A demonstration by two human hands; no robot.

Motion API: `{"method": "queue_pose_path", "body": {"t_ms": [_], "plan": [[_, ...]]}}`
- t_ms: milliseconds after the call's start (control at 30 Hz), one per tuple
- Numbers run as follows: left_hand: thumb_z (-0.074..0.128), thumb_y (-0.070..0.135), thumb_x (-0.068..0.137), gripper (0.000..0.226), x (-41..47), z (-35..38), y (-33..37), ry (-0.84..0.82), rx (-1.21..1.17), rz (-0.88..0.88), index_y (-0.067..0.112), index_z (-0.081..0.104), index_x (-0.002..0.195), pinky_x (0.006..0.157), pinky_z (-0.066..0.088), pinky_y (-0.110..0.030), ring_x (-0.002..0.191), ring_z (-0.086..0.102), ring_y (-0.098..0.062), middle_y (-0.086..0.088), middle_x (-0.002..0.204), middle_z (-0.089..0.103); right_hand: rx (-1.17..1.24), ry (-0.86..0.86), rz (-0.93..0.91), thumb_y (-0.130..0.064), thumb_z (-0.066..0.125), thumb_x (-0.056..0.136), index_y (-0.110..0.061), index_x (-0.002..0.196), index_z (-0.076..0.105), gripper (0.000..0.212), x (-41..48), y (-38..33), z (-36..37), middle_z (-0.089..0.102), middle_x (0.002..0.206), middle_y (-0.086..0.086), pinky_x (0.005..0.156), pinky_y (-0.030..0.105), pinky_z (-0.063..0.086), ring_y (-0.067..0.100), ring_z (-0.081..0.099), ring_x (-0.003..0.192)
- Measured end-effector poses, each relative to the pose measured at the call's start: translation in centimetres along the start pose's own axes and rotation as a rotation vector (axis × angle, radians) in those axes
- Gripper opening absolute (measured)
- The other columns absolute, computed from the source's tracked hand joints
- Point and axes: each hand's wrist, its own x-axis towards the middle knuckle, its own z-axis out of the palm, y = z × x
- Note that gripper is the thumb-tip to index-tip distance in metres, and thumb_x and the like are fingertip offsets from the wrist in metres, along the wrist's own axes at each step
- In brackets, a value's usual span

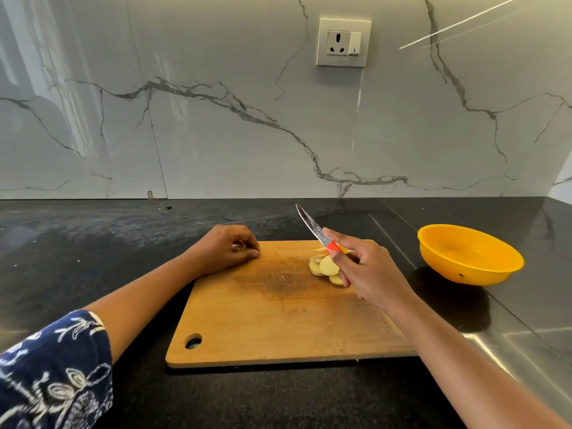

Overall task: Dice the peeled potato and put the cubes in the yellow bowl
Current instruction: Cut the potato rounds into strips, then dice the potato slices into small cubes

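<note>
Head view of a dark tabletop (pixel 93 236) set against a grey-veined marble wall (pixel 216 119). A wooden cutting board (pixel 278 320) lies in the lower centre of the frame, its hanging hole (pixel 193 341) at the lower left corner. The potato slices (pixel 326 266), pale round discs, lie overlapping in a small pile on the upper right part of the board; the near side of the pile is partly hidden by the right hand (pixel 368 270). The fingers of this hand are curled round the red handle of a knife (pixel 311 226), and the blade is held clear of the board, slanting up and to the left toward the wall. The left hand (pixel 226 250) rests at the upper left corner of the board with its fingers curled inward; something small glints beneath them, but whether they hold anything cannot be told. The forearm runs down to a dark blue patterned sleeve (pixel 52 376) in the lower left of the frame. The yellow bowl (pixel 483 275) stands on the tabletop at the right of the frame, beside the board but apart from it, tilted slightly toward the camera. A wall socket with a switch (pixel 343 42) sits in the upper centre.
</note>
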Motion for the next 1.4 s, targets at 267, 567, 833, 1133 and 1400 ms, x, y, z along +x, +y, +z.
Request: {"method": "queue_pose_path", "body": {"t_ms": [267,567,833,1133,1400], "plan": [[0.047,0.081,0.069,0.073,-0.6,-0.6,-0.1,0.141,-0.57,-0.174,0.017,0.073,0.091,0.084,0.053,-0.025,0.093,0.067,-0.014,0.001,0.098,0.072,0.019,0.033,0.016,-0.029,0.05,0.098,-0.041,0.136,0.046,0.04,0.3,0.3,-0.7,0.054,0.053,-0.004,0.046,0.021,0.04,0.002,0.044,0.04],[0.042,0.087,0.065,0.066,-1.1,-0.6,0.8,-0.079,0.088,-0.029,0.041,0.064,0.107,0.092,0.047,-0.028,0.103,0.054,0.004,0.019,0.111,0.062,0.021,0.065,0.043,-0.03,0.05,0.098,-0.041,0.135,0.046,0.039,0.5,1.0,-0.9,0.057,0.054,-0.001,0.045,0.023,0.043,0.003,0.043,0.04],[0.055,0.054,0.083,0.035,-0.2,-1.2,6.8,0.234,-0.12,0.015,0.038,0.06,0.114,0.09,0.036,-0.023,0.111,0.048,-0.001,0.018,0.117,0.056,0.017,0.244,0.103,-0.031,0.051,0.098,-0.032,0.138,0.048,0.039,1.0,1.6,-2.0,0.057,0.058,-0.006,0.041,0.016,0.038,0.002,0.046,0.04],[0.05,0.075,0.073,0.056,3.9,3.9,12.6,-0.105,0.313,-0.111,0.034,0.059,0.111,0.065,0.046,-0.019,0.084,0.057,-0.005,0.017,0.099,0.063,-0.091,0.368,0.17,-0.029,0.05,0.099,-0.026,0.142,0.043,0.044,1.5,3.0,-3.7,0.067,0.116,0.011,0.049,0.013,0.035,0.008,0.052,0.076],[0.064,0.061,0.076,0.052,4.1,4.2,13.0,-0.096,0.233,-0.112,0.031,0.06,0.118,0.076,0.053,-0.024,0.09,0.054,-0.006,0.015,0.107,0.06,-0.191,0.342,0.077,-0.028,0.05,0.098,-0.027,0.143,0.043,0.045,1.2,2.4,-3.5,0.067,0.115,0.0,0.058,0.02,0.051,0.01,0.063,0.076]]}}
